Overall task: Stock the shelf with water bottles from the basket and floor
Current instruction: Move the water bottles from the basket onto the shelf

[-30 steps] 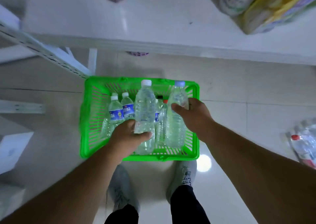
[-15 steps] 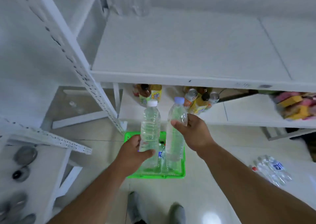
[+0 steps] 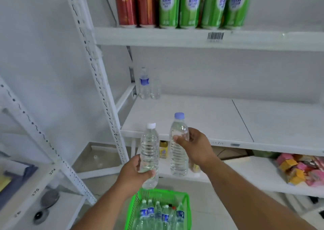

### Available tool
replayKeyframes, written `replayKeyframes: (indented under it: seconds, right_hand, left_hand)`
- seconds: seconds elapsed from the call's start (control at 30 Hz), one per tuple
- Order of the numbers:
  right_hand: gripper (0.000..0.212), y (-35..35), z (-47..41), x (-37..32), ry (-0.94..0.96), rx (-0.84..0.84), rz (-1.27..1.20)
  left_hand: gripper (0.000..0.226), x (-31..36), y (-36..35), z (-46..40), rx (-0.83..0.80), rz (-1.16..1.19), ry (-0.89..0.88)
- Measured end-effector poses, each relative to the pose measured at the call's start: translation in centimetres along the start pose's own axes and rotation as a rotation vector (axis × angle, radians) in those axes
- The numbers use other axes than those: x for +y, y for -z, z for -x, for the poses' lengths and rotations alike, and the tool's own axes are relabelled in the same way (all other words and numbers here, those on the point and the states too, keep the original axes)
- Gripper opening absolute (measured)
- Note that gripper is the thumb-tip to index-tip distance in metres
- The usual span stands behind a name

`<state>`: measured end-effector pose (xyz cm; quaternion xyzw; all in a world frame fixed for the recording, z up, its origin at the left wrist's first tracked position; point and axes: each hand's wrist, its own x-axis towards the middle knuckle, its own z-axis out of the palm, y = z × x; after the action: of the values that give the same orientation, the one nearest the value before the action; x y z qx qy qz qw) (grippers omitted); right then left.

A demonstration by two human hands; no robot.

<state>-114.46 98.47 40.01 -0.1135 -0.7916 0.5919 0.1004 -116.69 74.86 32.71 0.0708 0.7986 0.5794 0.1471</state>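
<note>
Two water bottles held upright in front of the middle shelf, one per hand.

White-capped bottle [image 3: 149, 153] is in the left hand [image 3: 134, 174], fingers wrapped round its lower half, base just above the basket rim; blue-capped bottle [image 3: 178, 146] is in the right hand [image 3: 198, 146], clenched round its upper body, thumb on the near side. Both sit near the front edge of the white middle shelf [image 3: 201, 117], not yet on it. Far left back corner of that shelf: two small bottles [image 3: 149, 85] standing together. Green basket [image 3: 186, 210] below on the floor holds more labelled bottles. Upper shelf carries red cans [image 3: 135, 5] and green cans [image 3: 201, 5]. Lower shelf right has pink and yellow packets [image 3: 298, 169].
</note>
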Motion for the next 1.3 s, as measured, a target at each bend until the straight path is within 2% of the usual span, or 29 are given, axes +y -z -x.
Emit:
replayKeyframes:
  seconds: [0.17,0.4,0.97,1.1,1.3]
  right_hand:
    - [0.014,1.2,-0.4,-2.4,0.045,-0.023,-0.04]
    - [0.023,0.8,-4.3,-3.6,0.066,0.004,0.05]
    - [0.037,-6.2,-21.0,-4.2,-0.025,0.094,0.038]
    - [0.031,-7.4,-24.2,-4.3,-0.052,0.1,0.04]
    - [0.037,-8.3,-29.8,-3.2,-0.072,0.08,0.082]
  left_hand:
    - [0.043,2.1,-0.1,0.3,0.079,-0.007,-0.031]
    - [0.042,3.8,0.8,-3.3,0.125,0.019,-0.04]
    - [0.043,4.2,7.0,-21.0,0.084,-0.061,-0.066]
    - [0.043,3.5,7.6,-24.9,0.089,-0.067,-0.063]
    - [0.045,2.6,7.2,-30.8,0.134,-0.107,-0.058]
